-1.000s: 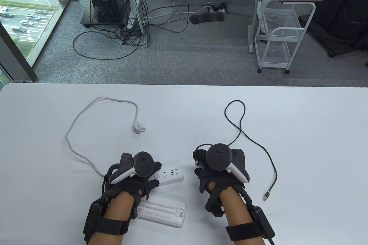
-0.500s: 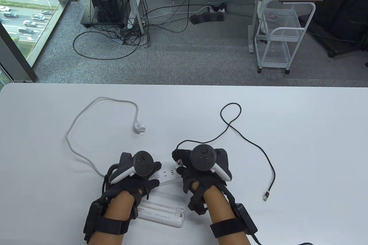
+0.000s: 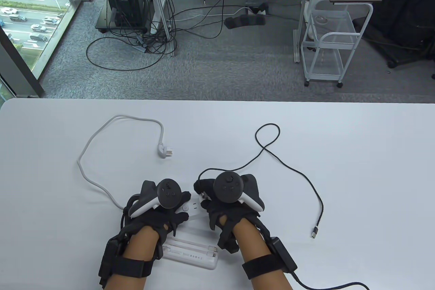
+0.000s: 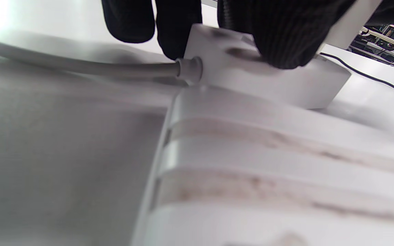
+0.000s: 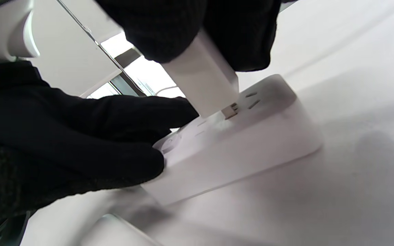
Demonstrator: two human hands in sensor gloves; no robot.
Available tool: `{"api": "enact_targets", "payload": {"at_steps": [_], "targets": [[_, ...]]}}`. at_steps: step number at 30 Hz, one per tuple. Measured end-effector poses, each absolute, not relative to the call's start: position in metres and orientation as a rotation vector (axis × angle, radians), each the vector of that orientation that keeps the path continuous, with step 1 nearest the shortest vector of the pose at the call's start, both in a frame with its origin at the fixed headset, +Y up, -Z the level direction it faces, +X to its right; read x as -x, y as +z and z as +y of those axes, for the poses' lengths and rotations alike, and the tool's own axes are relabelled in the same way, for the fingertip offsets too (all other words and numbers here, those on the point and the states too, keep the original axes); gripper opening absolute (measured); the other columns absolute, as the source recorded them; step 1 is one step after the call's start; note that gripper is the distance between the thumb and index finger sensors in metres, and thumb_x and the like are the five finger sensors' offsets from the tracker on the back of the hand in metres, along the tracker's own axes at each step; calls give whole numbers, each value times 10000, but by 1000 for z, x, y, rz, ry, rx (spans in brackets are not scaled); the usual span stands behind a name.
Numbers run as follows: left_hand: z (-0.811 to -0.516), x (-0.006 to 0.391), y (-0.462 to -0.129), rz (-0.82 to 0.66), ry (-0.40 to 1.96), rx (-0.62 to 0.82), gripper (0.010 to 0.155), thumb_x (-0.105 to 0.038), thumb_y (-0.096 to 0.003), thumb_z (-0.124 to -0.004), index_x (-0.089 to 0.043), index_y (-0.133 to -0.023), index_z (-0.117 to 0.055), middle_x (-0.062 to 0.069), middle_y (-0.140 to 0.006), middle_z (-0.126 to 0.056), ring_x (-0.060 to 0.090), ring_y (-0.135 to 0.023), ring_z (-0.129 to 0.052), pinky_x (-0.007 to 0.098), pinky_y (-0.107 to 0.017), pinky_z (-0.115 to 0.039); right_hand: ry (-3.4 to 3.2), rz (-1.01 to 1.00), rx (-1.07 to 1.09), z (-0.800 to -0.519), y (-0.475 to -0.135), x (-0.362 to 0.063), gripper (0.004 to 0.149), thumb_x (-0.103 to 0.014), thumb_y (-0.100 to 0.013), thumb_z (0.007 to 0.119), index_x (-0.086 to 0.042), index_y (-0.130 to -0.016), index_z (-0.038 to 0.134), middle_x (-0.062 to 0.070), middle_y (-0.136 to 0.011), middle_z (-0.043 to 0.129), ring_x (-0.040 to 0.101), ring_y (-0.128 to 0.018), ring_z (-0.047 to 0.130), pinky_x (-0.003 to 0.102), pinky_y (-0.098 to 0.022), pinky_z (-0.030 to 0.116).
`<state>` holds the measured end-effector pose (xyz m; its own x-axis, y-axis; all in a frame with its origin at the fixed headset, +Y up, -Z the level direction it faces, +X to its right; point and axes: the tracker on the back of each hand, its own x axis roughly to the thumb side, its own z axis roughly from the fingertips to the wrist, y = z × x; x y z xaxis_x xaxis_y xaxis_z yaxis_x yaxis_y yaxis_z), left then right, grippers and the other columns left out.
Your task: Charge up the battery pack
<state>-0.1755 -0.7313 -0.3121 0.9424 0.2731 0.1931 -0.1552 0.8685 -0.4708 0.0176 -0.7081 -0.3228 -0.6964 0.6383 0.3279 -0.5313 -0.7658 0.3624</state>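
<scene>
A white power strip (image 3: pixel 194 211) lies at the table's front centre. My left hand (image 3: pixel 159 208) presses on its cord end and holds it down, as the left wrist view (image 4: pixel 265 78) shows. My right hand (image 3: pixel 217 198) pinches a white charger block (image 5: pixel 204 80) and holds it just above the strip (image 5: pixel 238 143), its metal prongs right at the socket slots. A black USB cable (image 3: pixel 295 171) runs from the charger across the table to a free plug (image 3: pixel 315 232). The white battery pack (image 3: pixel 192 252) lies in front of the strip, between my wrists.
The strip's grey cord (image 3: pixel 102 140) loops to the left and ends in an unplugged wall plug (image 3: pixel 165 150). The white table (image 3: pixel 357 140) reaches to its far edge at mid-frame. Beyond it are floor cables and a white cart (image 3: pixel 329 35).
My right hand has moved left with the charger block, from right of the strip to over its sockets, dragging the black cable's loop along. My left hand has stayed on the strip.
</scene>
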Motion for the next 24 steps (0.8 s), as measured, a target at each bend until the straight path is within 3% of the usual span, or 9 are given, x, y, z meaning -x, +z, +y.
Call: {"api": "enact_targets", "payload": {"at_steps": [17, 18, 24], "targets": [[-733, 176, -311, -265, 224, 458, 735, -536, -478, -780, -357, -1139, -515, 125, -1112, -681, 453, -1013, -652, 721, -700, -431, 2434, 482, -535, -712, -336, -17, 566, -188, -391, 851, -278, -905, 633, 160, -1012, 713, 445, -881, 853, 670, -684, 442], [-733, 176, -311, -264, 226, 459, 735, -537, -479, -775, -357, -1141, -512, 126, -1113, -680, 456, -1013, -650, 723, -697, -430, 2441, 474, -585, -712, -335, -20, 575, -237, -401, 819, -318, -917, 579, 114, -1025, 688, 393, -901, 847, 637, -700, 457], [-734, 177, -310, -259, 237, 459, 735, -539, -478, -771, -360, -1140, -507, 128, -1114, -676, 455, -1013, -648, 723, -697, -427, 2411, 468, -526, -714, -335, -21, 573, -218, -393, 834, -312, -909, 605, 132, -1019, 707, 401, -899, 848, 690, -686, 452]]}}
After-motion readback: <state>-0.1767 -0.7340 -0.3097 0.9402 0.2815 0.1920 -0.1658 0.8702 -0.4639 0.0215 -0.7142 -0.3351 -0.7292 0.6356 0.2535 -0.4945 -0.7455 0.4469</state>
